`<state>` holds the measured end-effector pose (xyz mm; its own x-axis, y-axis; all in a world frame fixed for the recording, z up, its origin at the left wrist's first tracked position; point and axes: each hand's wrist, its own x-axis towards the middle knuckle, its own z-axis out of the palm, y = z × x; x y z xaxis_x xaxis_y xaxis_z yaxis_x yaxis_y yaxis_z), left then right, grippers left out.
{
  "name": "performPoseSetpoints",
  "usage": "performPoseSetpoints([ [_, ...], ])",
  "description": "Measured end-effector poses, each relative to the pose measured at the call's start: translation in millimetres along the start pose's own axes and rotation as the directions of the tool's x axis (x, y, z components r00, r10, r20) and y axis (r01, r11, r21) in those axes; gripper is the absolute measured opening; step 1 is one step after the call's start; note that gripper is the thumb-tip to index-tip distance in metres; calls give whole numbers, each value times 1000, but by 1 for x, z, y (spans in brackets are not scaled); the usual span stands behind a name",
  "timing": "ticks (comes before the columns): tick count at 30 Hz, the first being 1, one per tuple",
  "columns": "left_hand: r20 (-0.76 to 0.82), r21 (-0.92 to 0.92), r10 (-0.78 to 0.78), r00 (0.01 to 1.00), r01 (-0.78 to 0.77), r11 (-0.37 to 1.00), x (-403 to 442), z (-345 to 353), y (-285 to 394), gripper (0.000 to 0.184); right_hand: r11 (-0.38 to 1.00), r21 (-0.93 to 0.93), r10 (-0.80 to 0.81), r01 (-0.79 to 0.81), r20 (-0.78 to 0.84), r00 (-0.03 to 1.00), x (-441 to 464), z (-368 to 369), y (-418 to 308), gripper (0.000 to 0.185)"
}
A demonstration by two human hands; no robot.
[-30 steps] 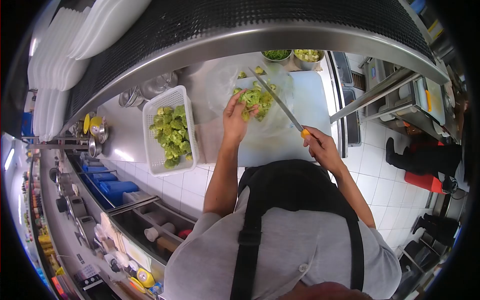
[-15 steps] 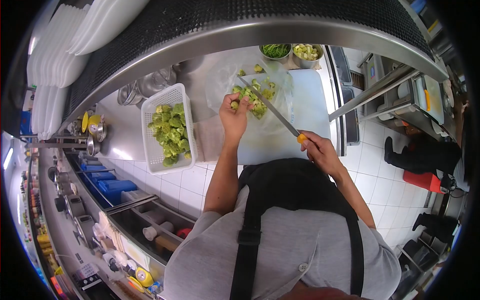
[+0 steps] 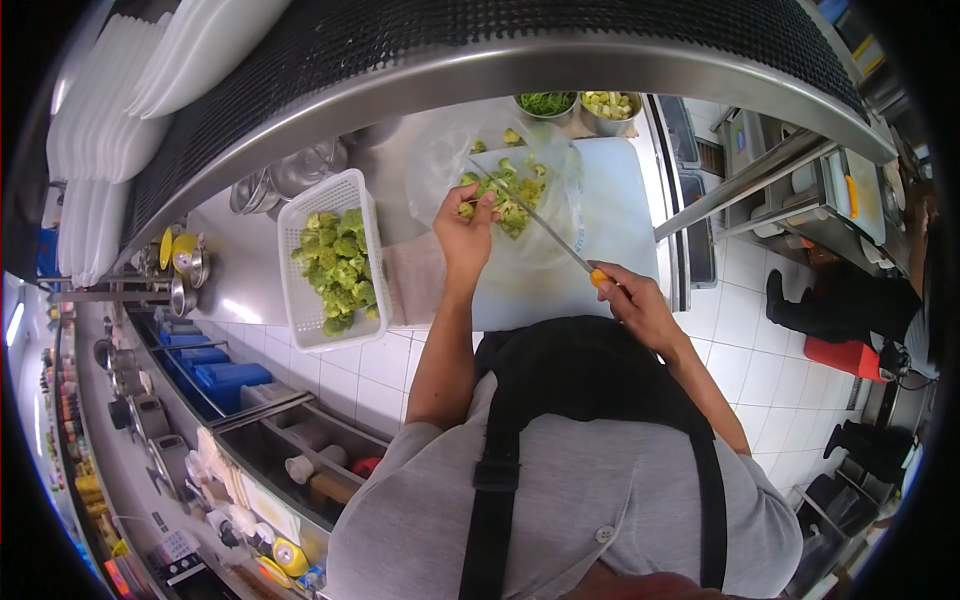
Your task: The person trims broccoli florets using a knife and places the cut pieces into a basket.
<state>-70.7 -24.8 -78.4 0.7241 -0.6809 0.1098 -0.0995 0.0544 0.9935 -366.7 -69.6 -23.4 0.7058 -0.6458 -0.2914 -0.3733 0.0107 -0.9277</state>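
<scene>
My right hand (image 3: 637, 305) grips the orange handle of a long kitchen knife (image 3: 556, 231), its blade slanting up and left over a pile of cut broccoli (image 3: 514, 218). Beside the blade, my left hand (image 3: 466, 232) pinches a small broccoli floret (image 3: 467, 209) between curled fingers. The pile rests on a clear plastic bag (image 3: 560, 175) spread across a pale cutting board (image 3: 615, 235). To the left of my forearm, a white perforated basket (image 3: 291, 275) holds many broccoli florets (image 3: 340, 262).
Two metal bowls stand behind the board, one with chopped greens (image 3: 546, 103), one with pale cut pieces (image 3: 608, 104). A steel shelf edge (image 3: 520, 62) crosses above the counter. White dishes (image 3: 100, 130) are stacked upper left. A person in dark clothing (image 3: 850, 310) is at the right.
Little differs. The knife blade has shifted slightly left and turned a bit beside the left hand, which stays nearly in place. The view has moved slightly.
</scene>
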Motion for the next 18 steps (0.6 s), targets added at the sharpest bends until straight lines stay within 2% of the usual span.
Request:
performPoseSetpoints([
  [8, -21, 8, -26, 999, 26, 1000, -1, 1, -3, 25, 1000, -23, 1, -1, 16, 1000, 3, 0, 2, 35],
  [14, -37, 172, 14, 999, -8, 985, -7, 2, -2, 20, 997, -66, -45, 47, 23, 999, 8, 1, 4, 37],
  [18, 3, 387, 210, 978, -195, 902, -13, 0, 7, 20, 990, -126, -68, 68, 9, 998, 21, 7, 3, 36],
])
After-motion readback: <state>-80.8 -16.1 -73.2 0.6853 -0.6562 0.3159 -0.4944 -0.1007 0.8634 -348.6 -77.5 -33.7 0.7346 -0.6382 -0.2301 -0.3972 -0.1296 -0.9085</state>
